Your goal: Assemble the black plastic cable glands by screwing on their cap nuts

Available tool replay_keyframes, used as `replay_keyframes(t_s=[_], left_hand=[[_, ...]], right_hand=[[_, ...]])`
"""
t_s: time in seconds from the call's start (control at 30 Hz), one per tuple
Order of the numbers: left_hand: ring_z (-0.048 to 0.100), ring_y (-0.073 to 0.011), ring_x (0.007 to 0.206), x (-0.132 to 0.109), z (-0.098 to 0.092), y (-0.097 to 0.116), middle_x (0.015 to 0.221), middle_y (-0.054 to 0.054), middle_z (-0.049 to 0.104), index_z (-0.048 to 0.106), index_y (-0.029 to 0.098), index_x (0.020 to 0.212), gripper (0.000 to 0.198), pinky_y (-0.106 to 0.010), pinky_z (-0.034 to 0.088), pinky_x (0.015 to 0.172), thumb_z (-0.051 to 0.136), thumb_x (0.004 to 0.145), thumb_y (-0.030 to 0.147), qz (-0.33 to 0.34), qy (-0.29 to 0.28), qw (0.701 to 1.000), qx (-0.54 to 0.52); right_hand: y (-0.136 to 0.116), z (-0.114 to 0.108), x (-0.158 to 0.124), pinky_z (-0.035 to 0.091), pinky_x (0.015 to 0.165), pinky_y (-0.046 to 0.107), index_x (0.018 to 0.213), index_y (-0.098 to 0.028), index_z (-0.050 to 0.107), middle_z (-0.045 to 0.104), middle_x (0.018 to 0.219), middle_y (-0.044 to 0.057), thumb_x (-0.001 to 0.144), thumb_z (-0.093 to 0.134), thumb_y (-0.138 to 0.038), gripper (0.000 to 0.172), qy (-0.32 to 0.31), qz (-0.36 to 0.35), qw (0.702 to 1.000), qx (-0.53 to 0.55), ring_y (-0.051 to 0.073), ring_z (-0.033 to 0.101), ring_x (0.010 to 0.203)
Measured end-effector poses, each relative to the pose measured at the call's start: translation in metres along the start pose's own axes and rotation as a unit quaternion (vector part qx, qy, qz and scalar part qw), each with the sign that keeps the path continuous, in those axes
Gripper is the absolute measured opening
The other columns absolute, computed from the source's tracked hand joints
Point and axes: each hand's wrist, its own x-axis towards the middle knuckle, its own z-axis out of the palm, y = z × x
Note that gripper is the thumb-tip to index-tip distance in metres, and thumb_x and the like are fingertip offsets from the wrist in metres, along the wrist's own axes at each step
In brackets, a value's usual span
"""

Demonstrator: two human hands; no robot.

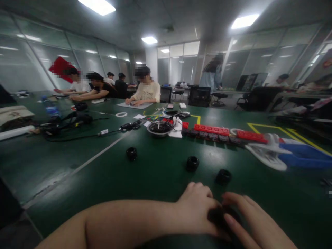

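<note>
My left hand [198,209] reaches in from the lower left with its fingers curled around a blurred black object [218,216]. My right hand [249,216] is beside it, thumb and fingers closed about the same object from the other side. The object's shape is partly hidden by both hands and smeared. Just beyond them on the green table [160,180] stand three short black rings with open centres: the nearest ring [223,177], a middle ring [192,163] and another ring [131,153] farther left.
A round dish [159,128] of black cable sits mid-table. Right of it run red blocks [211,129], a white plastic piece [269,155] and a blue tray [306,155]. Black cables [67,126] and a water bottle [52,109] lie left. A person [145,90] sits across the table; others are farther back.
</note>
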Motion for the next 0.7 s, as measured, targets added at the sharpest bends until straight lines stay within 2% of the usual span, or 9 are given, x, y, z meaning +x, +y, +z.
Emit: replay_keyframes(t_s=[0.1, 0.23, 0.33, 0.43, 0.7], left_hand=[[0.044, -0.0191, 0.08, 0.0, 0.001, 0.002, 0.083, -0.001, 0.05, 0.061, 0.024, 0.092, 0.044, -0.033, 0.034, 0.073, 0.058, 0.067, 0.059, -0.004, 0.001, 1.0, -0.005], [0.043, -0.0181, 0.078, 0.002, 0.001, 0.001, 0.082, 0.0, 0.049, 0.061, 0.02, 0.08, 0.034, -0.032, 0.034, 0.071, 0.063, 0.066, 0.051, -0.007, -0.007, 1.0, -0.022], [0.043, -0.0175, 0.078, 0.003, 0.0, 0.002, 0.08, 0.001, 0.049, 0.061, 0.024, 0.086, 0.024, -0.033, 0.033, 0.071, 0.061, 0.07, 0.042, 0.002, -0.018, 1.0, -0.024], [0.043, -0.0178, 0.078, 0.002, -0.001, 0.003, 0.081, 0.0, 0.049, 0.059, 0.026, 0.093, 0.022, -0.033, 0.033, 0.072, 0.057, 0.073, 0.034, 0.005, -0.026, 1.0, -0.013], [0.044, -0.0189, 0.081, 0.0, 0.0, 0.0, 0.085, -0.001, 0.051, 0.06, 0.023, 0.095, 0.024, -0.035, 0.034, 0.074, 0.056, 0.073, 0.031, 0.001, -0.005, 1.0, -0.005]], right_hand=[[-0.023, -0.011, 0.002, 0.049, 0.067, 0.033, 0.102, -0.019, 0.051, 0.06, 0.089, 0.007, 0.084, 0.042, -0.028, 0.022, -0.029, 0.0, 0.999, 0.019, 0.019, 0.057, 0.079], [-0.031, -0.014, 0.005, 0.043, 0.071, 0.035, 0.103, -0.015, 0.05, 0.059, 0.09, 0.007, 0.083, 0.043, -0.022, 0.023, -0.059, -0.041, 0.996, 0.054, 0.019, 0.05, 0.079], [-0.03, -0.008, 0.001, 0.038, 0.068, 0.035, 0.096, -0.013, 0.052, 0.058, 0.084, 0.007, 0.081, 0.045, -0.024, 0.02, -0.05, -0.081, 0.995, 0.04, 0.019, 0.046, 0.075], [-0.03, -0.001, -0.004, 0.034, 0.066, 0.033, 0.089, -0.014, 0.054, 0.059, 0.08, 0.006, 0.082, 0.043, -0.025, 0.017, -0.049, -0.12, 0.991, 0.017, 0.019, 0.044, 0.074], [-0.032, 0.003, -0.009, 0.03, 0.061, 0.031, 0.086, -0.014, 0.058, 0.058, 0.07, 0.005, 0.084, 0.038, -0.02, 0.021, -0.001, -0.162, 0.986, -0.051, 0.018, 0.044, 0.068]])
